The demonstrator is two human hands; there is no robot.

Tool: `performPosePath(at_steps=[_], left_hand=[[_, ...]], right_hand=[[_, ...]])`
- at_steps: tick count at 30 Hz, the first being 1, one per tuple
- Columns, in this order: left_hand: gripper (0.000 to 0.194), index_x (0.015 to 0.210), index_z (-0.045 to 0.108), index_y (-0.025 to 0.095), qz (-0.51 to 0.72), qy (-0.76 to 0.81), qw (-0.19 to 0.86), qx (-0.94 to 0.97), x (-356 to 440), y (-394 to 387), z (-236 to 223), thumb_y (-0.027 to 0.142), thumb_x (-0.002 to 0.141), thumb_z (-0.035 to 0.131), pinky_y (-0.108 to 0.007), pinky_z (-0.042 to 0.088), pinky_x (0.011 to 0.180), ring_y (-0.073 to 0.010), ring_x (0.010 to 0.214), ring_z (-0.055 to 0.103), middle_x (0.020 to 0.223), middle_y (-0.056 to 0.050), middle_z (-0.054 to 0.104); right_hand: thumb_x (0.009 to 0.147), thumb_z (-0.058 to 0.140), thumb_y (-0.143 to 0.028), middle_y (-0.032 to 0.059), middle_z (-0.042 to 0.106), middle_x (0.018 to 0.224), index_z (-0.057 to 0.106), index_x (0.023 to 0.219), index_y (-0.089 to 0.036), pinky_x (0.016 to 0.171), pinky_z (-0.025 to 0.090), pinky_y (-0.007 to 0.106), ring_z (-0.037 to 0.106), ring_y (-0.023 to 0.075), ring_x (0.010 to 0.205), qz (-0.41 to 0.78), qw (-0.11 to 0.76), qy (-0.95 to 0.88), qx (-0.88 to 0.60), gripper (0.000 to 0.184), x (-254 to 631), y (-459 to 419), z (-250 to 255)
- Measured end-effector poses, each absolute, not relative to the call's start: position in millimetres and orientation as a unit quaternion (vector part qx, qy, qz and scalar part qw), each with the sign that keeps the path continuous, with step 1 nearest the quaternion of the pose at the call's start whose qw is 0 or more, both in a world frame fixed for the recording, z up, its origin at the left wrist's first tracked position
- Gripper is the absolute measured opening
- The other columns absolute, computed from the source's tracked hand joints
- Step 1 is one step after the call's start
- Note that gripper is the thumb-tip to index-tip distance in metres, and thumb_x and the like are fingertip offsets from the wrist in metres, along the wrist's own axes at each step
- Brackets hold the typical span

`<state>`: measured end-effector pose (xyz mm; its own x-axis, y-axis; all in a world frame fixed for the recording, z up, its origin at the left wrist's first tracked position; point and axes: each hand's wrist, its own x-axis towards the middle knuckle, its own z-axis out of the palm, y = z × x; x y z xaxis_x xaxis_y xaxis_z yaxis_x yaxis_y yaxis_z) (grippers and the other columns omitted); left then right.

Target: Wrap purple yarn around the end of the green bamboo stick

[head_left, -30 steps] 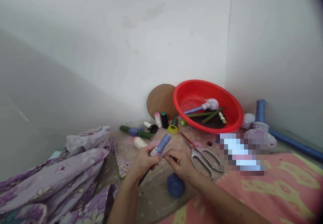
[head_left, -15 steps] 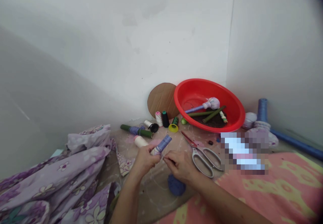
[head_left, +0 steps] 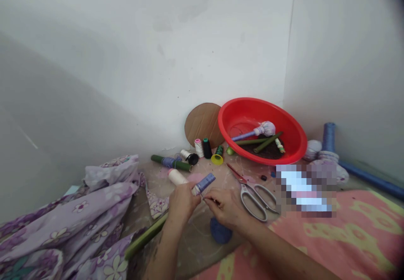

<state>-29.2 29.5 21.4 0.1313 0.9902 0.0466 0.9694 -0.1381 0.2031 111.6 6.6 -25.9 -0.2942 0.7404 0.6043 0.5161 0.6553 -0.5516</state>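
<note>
My left hand (head_left: 183, 202) is closed around a green stick (head_left: 147, 238) whose upper end is wrapped in blue yarn (head_left: 205, 183). The stick slants from lower left to upper right, and its middle is hidden behind my hand and forearm. Just right of the wrapped end, my right hand (head_left: 224, 206) is closed in a pinch on a thin strand, which looks like yarn. Below its fingers lies a ball of blue yarn (head_left: 221, 231). Scissors (head_left: 254, 196) with grey handles rest beside my right hand, and a white thread spool (head_left: 176, 177) lies beyond my left.
A red basin (head_left: 299, 145) with sticks inside leans at the back near a cardboard disc (head_left: 202, 124). Several thread spools (head_left: 206, 148) and a yarn-wrapped green stick (head_left: 186, 166) lie along the wall. Floral cloth (head_left: 94, 200) is at left, a pink-yellow cloth (head_left: 356, 225) at right.
The held stick has tilted flatter, and its green lower end now shows left of my forearm. My left hand has turned slightly; my right hand stays close by, still pinching.
</note>
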Motion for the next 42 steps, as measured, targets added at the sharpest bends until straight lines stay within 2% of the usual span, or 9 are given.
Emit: performPosePath(at_steps=[5,9,13,23,29,37,40,42], left_hand=[[0.026,0.089,0.06,0.02,0.029,0.665,0.002,0.746,-24,24,17,0.027,0.066,0.05,-0.027,0.037,0.063,-0.0215,0.077,0.056,0.08,-0.009,0.061],[0.022,0.084,0.06,0.019,0.017,0.626,-0.01,0.779,-22,22,14,0.021,0.066,0.048,-0.029,0.038,0.063,-0.0215,0.075,0.057,0.077,-0.01,0.062],[0.026,0.087,0.061,0.02,-0.005,0.599,-0.013,0.8,-18,19,17,0.019,0.065,0.046,-0.03,0.039,0.063,-0.0221,0.075,0.057,0.077,-0.01,0.062],[0.027,0.086,0.062,0.02,-0.027,0.538,-0.04,0.841,-15,14,25,0.021,0.064,0.047,-0.033,0.04,0.064,-0.0253,0.075,0.057,0.074,-0.01,0.063],[0.026,0.088,0.06,0.02,-0.022,0.505,-0.038,0.862,-15,11,35,0.026,0.066,0.047,-0.031,0.04,0.063,-0.0238,0.072,0.057,0.074,-0.008,0.063],[0.025,0.088,0.059,0.018,-0.022,0.499,-0.045,0.865,-14,11,38,0.021,0.066,0.048,-0.03,0.037,0.066,-0.0215,0.075,0.056,0.078,-0.009,0.063],[0.023,0.085,0.06,0.02,-0.014,0.483,-0.034,0.875,-16,10,38,0.021,0.065,0.048,-0.029,0.037,0.066,-0.0215,0.075,0.056,0.079,-0.008,0.063],[0.022,0.082,0.061,0.02,-0.002,0.473,-0.029,0.881,-17,9,39,0.02,0.064,0.047,-0.029,0.036,0.064,-0.0219,0.073,0.056,0.077,-0.007,0.064]], right_hand=[[0.079,0.04,-0.017,0.0027,0.058,0.07,0.058,0.076,-0.017,0.061,0.036,0.021,0.051,0.0118,0.068,0.107,0.46,-0.795,-0.381,0.018,114,10,-27],[0.082,0.038,-0.021,0.0032,0.055,0.068,0.058,0.071,-0.017,0.06,0.035,0.022,0.049,0.0121,0.067,0.06,0.455,-0.8,-0.388,0.023,119,15,-25],[0.082,0.04,-0.022,0.0032,0.055,0.066,0.058,0.07,-0.016,0.059,0.034,0.022,0.048,0.0123,0.067,0.024,0.436,-0.808,-0.397,0.023,124,19,-21],[0.08,0.043,-0.023,0.0018,0.055,0.067,0.061,0.068,-0.018,0.056,0.032,0.021,0.048,0.0108,0.064,0.023,0.428,-0.805,-0.41,0.022,130,26,-24],[0.081,0.043,-0.029,0.001,0.057,0.064,0.063,0.07,-0.019,0.055,0.031,0.02,0.05,0.0097,0.062,0.051,0.428,-0.798,-0.422,0.025,134,33,-25],[0.074,0.051,-0.037,0.0009,0.059,0.061,0.065,0.064,-0.019,0.055,0.034,0.019,0.051,0.0096,0.06,0.131,0.454,-0.768,-0.432,0.025,141,38,-24],[0.071,0.055,-0.036,0.0007,0.057,0.058,0.065,0.062,-0.017,0.054,0.035,0.019,0.051,0.0096,0.058,0.196,0.466,-0.757,-0.415,0.023,143,42,-26],[0.069,0.056,-0.033,-0.0003,0.056,0.056,0.064,0.06,-0.015,0.051,0.034,0.018,0.049,0.0089,0.054,0.283,0.46,-0.743,-0.395,0.021,144,45,-27]])
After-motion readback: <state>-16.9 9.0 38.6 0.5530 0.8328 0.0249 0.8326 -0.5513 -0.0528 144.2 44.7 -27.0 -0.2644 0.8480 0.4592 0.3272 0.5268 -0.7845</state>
